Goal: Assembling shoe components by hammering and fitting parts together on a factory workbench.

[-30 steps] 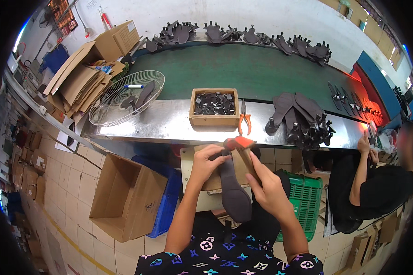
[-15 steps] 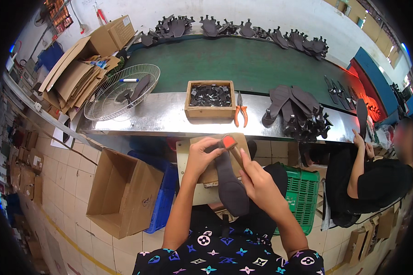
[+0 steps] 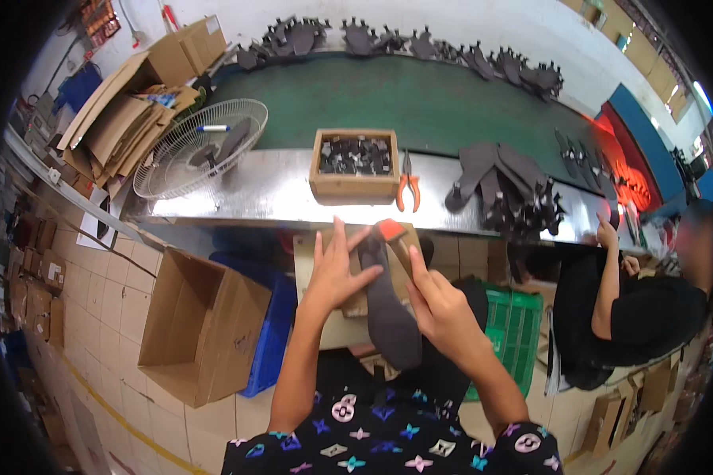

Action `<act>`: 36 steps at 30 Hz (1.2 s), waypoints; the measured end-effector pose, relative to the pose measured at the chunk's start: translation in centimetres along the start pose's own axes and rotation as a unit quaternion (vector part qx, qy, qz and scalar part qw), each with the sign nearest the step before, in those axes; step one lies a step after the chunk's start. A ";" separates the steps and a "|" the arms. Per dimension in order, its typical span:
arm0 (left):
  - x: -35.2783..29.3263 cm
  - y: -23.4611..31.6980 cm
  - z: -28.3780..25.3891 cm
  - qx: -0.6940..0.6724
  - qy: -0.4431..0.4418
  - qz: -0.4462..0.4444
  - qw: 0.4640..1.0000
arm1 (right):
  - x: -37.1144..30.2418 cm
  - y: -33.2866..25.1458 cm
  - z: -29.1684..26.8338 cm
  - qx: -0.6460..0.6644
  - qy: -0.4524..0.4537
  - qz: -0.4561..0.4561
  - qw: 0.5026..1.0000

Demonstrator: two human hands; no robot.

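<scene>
A dark grey shoe sole (image 3: 392,328) lies lengthwise over the wooden block on the stand before me, its wide end toward my body. My left hand (image 3: 337,273) is open beside its narrow far end, fingers spread, with the thumb at the sole's edge; whether it touches cannot be told. Wrapped round the wooden handle of a hammer (image 3: 391,230) is my right hand (image 3: 445,307). The hammer's red-topped head is over the sole's narrow end and hides part of it; contact between them is not visible.
A wooden box (image 3: 355,188) of small dark pieces and orange-handled pliers (image 3: 408,192) sit on the metal bench edge. Stacked soles (image 3: 499,170) lie right, a wire fan guard (image 3: 158,178) left. A carton (image 3: 206,332) and green crate (image 3: 511,340) flank me; a co-worker (image 3: 634,305) sits right.
My left hand has let go of the sole's narrow end and spread its fingers. The hammer remains in my right hand near the same spot. The view has shifted slightly.
</scene>
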State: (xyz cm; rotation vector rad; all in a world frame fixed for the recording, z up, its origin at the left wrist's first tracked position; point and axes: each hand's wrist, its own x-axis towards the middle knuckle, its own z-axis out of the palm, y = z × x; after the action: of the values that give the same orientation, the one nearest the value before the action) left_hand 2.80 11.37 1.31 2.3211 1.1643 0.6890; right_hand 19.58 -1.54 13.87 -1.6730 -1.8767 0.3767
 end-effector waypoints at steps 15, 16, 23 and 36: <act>-0.8 1.1 -1.1 -0.002 0.044 0.096 0.994 | -2.0 3.0 -0.6 0.034 0.186 -0.123 0.974; -1.3 2.0 -1.6 -0.010 0.069 0.118 0.991 | -2.2 3.5 -0.4 0.029 0.163 -0.079 0.983; -9.1 8.9 -6.1 -0.343 -0.208 0.124 0.908 | -0.2 6.0 3.6 -0.243 -0.162 -0.117 0.949; -11.1 12.0 -7.5 -0.638 -0.411 -0.045 0.650 | -4.1 2.1 -3.4 0.408 -0.302 -0.221 0.833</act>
State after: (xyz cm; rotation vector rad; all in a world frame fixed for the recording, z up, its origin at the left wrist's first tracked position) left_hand -0.32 -3.00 11.61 1.0196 0.1253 0.1575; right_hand 23.44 -5.72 14.37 -0.5366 -1.9905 1.3932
